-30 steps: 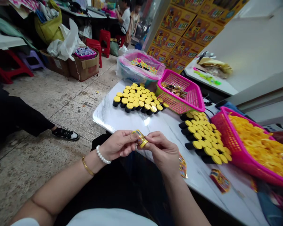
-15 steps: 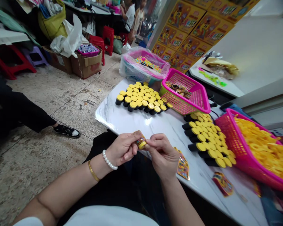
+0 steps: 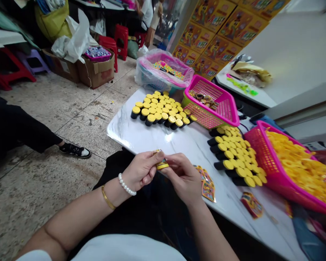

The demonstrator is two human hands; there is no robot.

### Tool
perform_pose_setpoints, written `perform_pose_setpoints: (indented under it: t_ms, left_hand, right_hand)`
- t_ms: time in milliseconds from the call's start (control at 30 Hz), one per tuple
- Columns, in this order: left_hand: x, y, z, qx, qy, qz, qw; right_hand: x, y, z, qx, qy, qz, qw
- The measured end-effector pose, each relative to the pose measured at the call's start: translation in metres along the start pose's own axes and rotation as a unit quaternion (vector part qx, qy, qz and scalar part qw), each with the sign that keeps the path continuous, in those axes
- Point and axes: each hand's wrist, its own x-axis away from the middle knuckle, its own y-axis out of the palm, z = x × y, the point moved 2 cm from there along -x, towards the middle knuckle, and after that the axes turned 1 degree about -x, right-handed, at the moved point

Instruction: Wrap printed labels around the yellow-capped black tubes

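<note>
Your left hand (image 3: 141,169) and right hand (image 3: 186,179) both pinch a small printed piece with a round yellow end (image 3: 162,166) in a thumb-and-finger grip, near the edge of the white marble-patterned surface (image 3: 127,135) bearing yellow-capped black cylinders (image 3: 159,105).

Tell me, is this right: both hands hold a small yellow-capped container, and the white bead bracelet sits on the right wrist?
Not quite: the head view shows the white bead bracelet on the left wrist. The left hand and right hand do hold the yellow-capped container.
</note>
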Motion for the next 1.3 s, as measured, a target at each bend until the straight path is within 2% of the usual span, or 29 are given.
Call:
perform_pose_setpoints:
  t_ms: [100, 267, 433, 533, 633, 733, 867, 1000, 1067, 1167, 1200, 1233, 1300]
  left_hand:
    - [-0.003, 0.002, -0.006, 0.003, -0.009, 0.001, 1.0]
    - [-0.006, 0.003, -0.013, 0.013, 0.031, 0.024, 0.999]
    - [0.0, 0.0, -0.006, -0.1, -0.047, -0.059, 0.992]
    - [0.001, -0.001, 0.005, -0.175, -0.09, -0.054, 0.979]
    - [-0.001, 0.006, 0.019, -0.269, -0.094, -0.043, 0.958]
    - [-0.008, 0.024, 0.034, -0.375, -0.057, -0.056, 0.924]
    - [-0.031, 0.058, 0.051, -0.478, 0.022, -0.077, 0.875]
    - [-0.069, 0.092, 0.06, -0.501, 0.049, -0.126, 0.855]
    - [-0.087, 0.101, 0.066, -0.527, 0.101, -0.094, 0.839]
    - [-0.105, 0.104, 0.076, -0.523, 0.272, 0.023, 0.807]
    - [-0.109, 0.102, 0.077, -0.498, 0.319, 0.051, 0.805]
    - [-0.113, 0.1, 0.076, -0.466, 0.34, 0.058, 0.815]
    - [-0.121, 0.095, 0.071, -0.405, 0.308, 0.008, 0.861]
  right_hand:
    - [0.001, 0.001, 0.003, 0.037, -0.006, 0.017, 0.999]
    - [0.001, 0.009, 0.01, -0.012, 0.037, 0.08, 0.996]
    - [-0.006, 0.007, 0.011, -0.038, 0.043, 0.098, 0.993]
    - [-0.008, 0.005, 0.002, -0.033, 0.049, 0.051, 0.997]
    - [-0.012, -0.003, -0.014, 0.016, 0.038, 0.003, 0.999]
    - [-0.023, -0.024, -0.03, 0.084, -0.005, 0.016, 0.996]
    - [-0.049, -0.058, -0.036, 0.139, -0.07, -0.021, 0.988]
    - [-0.078, -0.094, -0.03, 0.217, -0.096, 0.034, 0.971]
    - [-0.09, -0.113, -0.024, 0.223, -0.088, 0.047, 0.97]
    - [-0.096, -0.141, -0.011, 0.201, -0.058, 0.08, 0.974]
    - [-0.095, -0.148, -0.006, 0.19, -0.055, 0.089, 0.976]
    - [-0.093, -0.153, -0.002, 0.177, -0.056, 0.089, 0.979]
    - [-0.086, -0.156, 0.007, 0.155, -0.068, 0.073, 0.983]
